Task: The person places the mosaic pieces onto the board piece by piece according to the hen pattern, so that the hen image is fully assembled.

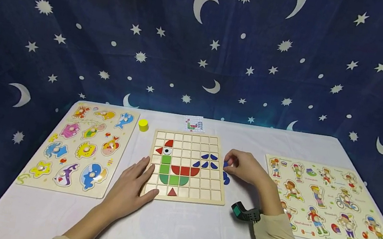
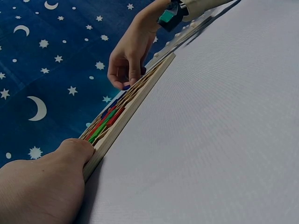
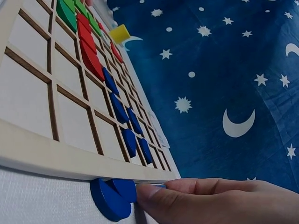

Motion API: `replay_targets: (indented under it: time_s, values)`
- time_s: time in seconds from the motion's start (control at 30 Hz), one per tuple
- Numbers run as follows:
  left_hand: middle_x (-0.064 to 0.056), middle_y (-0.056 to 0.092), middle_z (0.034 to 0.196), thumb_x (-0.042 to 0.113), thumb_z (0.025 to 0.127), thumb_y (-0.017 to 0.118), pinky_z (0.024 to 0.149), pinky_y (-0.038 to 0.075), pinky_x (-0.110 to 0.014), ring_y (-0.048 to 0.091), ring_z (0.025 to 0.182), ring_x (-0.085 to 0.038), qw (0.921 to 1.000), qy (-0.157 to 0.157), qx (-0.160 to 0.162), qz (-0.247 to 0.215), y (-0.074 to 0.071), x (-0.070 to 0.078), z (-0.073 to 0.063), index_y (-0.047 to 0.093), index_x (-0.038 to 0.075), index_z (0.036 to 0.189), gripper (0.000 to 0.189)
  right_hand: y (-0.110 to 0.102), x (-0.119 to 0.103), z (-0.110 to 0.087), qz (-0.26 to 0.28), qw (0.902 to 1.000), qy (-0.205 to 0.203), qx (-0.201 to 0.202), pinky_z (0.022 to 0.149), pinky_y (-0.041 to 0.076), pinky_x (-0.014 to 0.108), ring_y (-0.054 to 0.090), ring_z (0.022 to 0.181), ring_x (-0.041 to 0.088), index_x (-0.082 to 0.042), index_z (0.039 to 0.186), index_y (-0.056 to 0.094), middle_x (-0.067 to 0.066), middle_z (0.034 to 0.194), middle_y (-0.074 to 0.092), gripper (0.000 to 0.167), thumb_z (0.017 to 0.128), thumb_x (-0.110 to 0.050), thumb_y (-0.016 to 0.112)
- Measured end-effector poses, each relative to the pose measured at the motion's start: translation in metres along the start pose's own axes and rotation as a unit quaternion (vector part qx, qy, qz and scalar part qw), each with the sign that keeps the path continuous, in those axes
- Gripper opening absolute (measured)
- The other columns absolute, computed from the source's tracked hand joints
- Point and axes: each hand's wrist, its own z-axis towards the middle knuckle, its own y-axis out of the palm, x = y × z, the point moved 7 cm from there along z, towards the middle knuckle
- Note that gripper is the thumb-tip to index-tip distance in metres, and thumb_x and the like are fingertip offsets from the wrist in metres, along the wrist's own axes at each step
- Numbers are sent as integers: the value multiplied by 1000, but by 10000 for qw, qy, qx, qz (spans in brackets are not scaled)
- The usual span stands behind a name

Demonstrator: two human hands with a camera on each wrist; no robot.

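Observation:
A wooden grid board (image 1: 204, 182) lies mid-table, its squares partly filled with red, green and blue pieces and one eye tile (image 1: 167, 151) that together form a bird shape. My left hand (image 1: 133, 185) rests along the board's left edge, fingers spread and thumb at the near corner. Just off the right edge, my right hand (image 1: 245, 167) pinches a blue piece (image 2: 126, 87) between thumb and fingers, which mostly hide it. Right beside those fingertips, loose blue half-round pieces (image 3: 110, 199) lie on the cloth against the board's side.
A small picture card (image 1: 194, 123) of the bird lies behind the board. A yellow cylinder (image 1: 143, 125) stands near its back left corner. To the left is a sea-animal puzzle board (image 1: 75, 147), to the right a sports-figure puzzle board (image 1: 327, 202). A starry curtain (image 1: 173, 42) hangs behind the table.

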Motion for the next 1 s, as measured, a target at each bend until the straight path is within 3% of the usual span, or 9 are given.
replay_targets:
  time_s: [0.27, 0.47, 0.57, 0.67, 0.87, 1.0]
  values:
    - [-12, 33, 153, 51, 84, 63, 113, 30, -45, 35, 140, -29, 9998, 107, 163, 60, 0, 0, 0, 48, 7, 140, 73, -3, 4, 0, -26, 10000, -9, 84, 62, 41, 25, 48, 65, 11, -14, 82, 61, -3, 70, 56, 17, 79, -19, 77]
    - [-14, 35, 152, 50, 84, 65, 112, 32, -46, 37, 138, -31, 9994, 183, 293, 88, -1, 1, 0, 49, 5, 138, 72, -9, -1, -1, 15, 9998, -37, 175, 64, 43, 25, 51, 67, 10, -12, 87, 67, -3, 72, 60, 5, 84, -14, 71]
    - [-14, 35, 152, 50, 84, 64, 112, 31, -45, 37, 138, -31, 9994, 167, 290, 73, -2, 1, 0, 49, 6, 138, 72, -10, -7, -1, 213, 9996, 4, 172, 59, 46, 24, 53, 66, 11, -10, 92, 68, -1, 75, 62, 7, 86, -13, 69]
    - [-14, 35, 152, 49, 84, 64, 111, 32, -46, 37, 138, -31, 9995, 149, 282, 43, -3, 2, 0, 49, 6, 138, 71, -8, -17, 0, 393, 9992, -40, 51, 55, 47, 24, 54, 65, 12, -11, 95, 68, -1, 77, 64, 9, 87, -13, 68]
    - [-12, 33, 153, 51, 86, 62, 113, 29, -44, 34, 140, -29, 9999, 78, 128, 7, -1, 0, 1, 47, 7, 141, 72, 8, -38, 3, 424, 9972, -475, -383, 64, 46, 22, 54, 69, 8, -14, 94, 68, -4, 79, 67, 6, 88, -15, 68]
    - [-11, 31, 154, 53, 86, 59, 114, 28, -44, 32, 141, -28, 10000, 29, 10, 26, 0, 0, 1, 45, 8, 142, 73, 17, -44, 3, 427, 9956, -645, -529, 61, 46, 21, 54, 67, 6, -15, 92, 68, -6, 77, 66, 5, 88, -16, 68]
